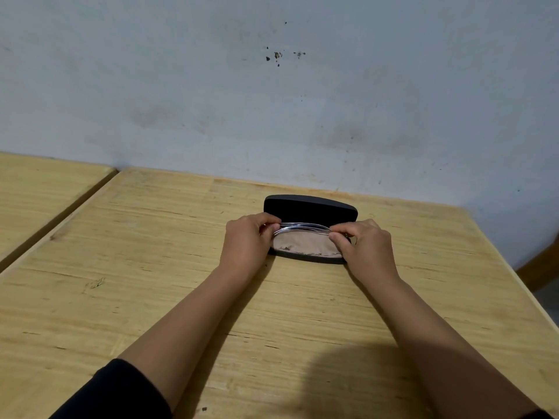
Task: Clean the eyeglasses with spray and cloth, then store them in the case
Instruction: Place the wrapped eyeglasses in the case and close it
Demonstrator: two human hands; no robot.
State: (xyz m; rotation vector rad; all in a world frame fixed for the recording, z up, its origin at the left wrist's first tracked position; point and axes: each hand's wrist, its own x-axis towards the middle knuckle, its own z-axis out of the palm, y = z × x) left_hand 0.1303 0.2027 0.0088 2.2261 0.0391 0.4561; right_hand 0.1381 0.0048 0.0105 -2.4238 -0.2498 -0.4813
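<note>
A black eyeglass case (310, 207) stands open on the wooden table (151, 267), its lid upright at the back. A beige cloth (305, 244) lies in its lower half. Folded eyeglasses (304, 227) with a thin silvery frame sit at the case's opening, just above the cloth. My left hand (248, 240) pinches their left end and my right hand (361, 241) pinches their right end. No spray bottle shows in the view.
A stained grey wall (272, 101) rises right behind the table. A second wooden table (39, 189) stands at the left across a narrow gap. The table's right edge (511, 267) runs diagonally down the right side.
</note>
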